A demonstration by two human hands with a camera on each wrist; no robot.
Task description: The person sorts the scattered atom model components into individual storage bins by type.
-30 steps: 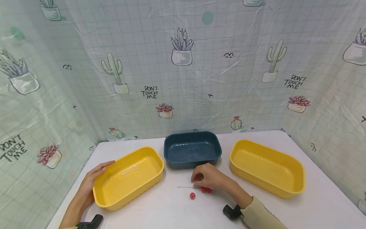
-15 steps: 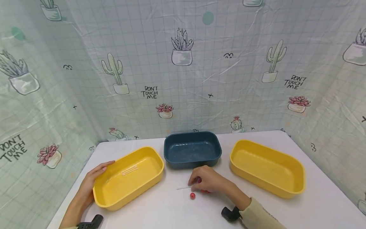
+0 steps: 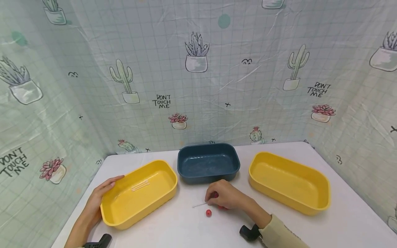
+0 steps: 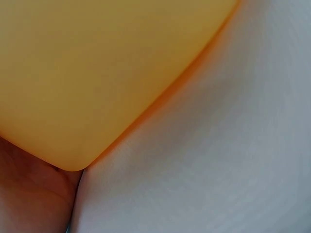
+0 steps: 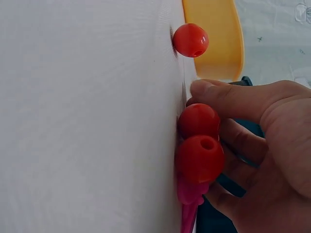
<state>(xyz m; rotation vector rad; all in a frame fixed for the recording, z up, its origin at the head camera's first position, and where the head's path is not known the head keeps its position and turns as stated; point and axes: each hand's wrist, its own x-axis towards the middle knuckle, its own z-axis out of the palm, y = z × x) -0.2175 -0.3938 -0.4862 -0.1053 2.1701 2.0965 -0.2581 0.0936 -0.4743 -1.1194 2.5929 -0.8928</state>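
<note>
My right hand (image 3: 224,194) is low over the white table, its thumb and fingertips pinching a thin white cotton swab (image 3: 198,205) whose free end points left. Just beside those fingers, two red beads (image 5: 200,158) touch each other, mostly covered by the hand in the head view. A pink plastic piece (image 5: 191,191) lies against them; its full shape is hidden. Another red bead (image 3: 209,213) sits apart, nearer the front. On the left, my left hand (image 3: 95,201) rests along the outer side of a yellow bin (image 3: 130,222), fingers extended. Several cotton swabs (image 3: 140,185) lie inside that bin.
A dark blue bin (image 3: 208,179) stands at the back centre, just beyond my right hand. To the right is a second yellow bin (image 3: 288,198), set at an angle. A patterned curtain (image 3: 198,89) hangs behind and along both sides of the table.
My right hand has shifted slightly left and toward the front. The swab has gone from nearly level to slanting, its free end now lower. My left hand and the bins stay put.
</note>
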